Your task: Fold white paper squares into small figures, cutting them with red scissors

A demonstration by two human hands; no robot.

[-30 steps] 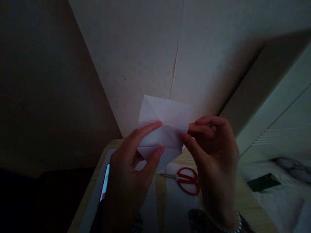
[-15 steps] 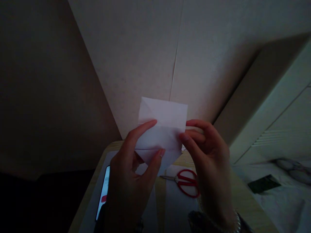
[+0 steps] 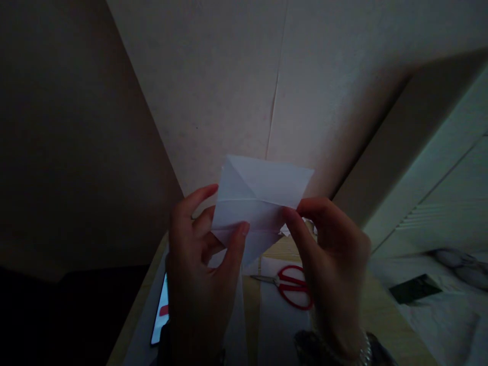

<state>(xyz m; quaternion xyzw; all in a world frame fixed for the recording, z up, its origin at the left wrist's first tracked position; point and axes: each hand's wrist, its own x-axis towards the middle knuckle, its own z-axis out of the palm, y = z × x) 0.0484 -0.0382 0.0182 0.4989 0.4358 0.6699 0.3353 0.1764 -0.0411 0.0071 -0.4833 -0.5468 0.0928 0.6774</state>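
Both my hands hold a folded white sheet of paper (image 3: pixel 263 195) up in front of the wall, above a small wooden table (image 3: pixel 385 315). My left hand (image 3: pixel 200 274) pinches its lower left edge, thumb on the front and fingers behind. On the right side, my right hand (image 3: pixel 331 264) pinches the paper between thumb and fingertips. The paper shows diagonal and horizontal creases, and a pointed flap hangs below my thumbs.
Red-handled scissors (image 3: pixel 292 285) lie on white paper sheets (image 3: pixel 278 315) on the table. A lit phone (image 3: pixel 162 310) lies at the table's left. A wall corner stands behind. To the right are white bedding and a dark flat object (image 3: pixel 415 288).
My left index finger has moved off the front of the paper to behind its left edge. The paper has widened out to the right, showing more of its upper right corner.
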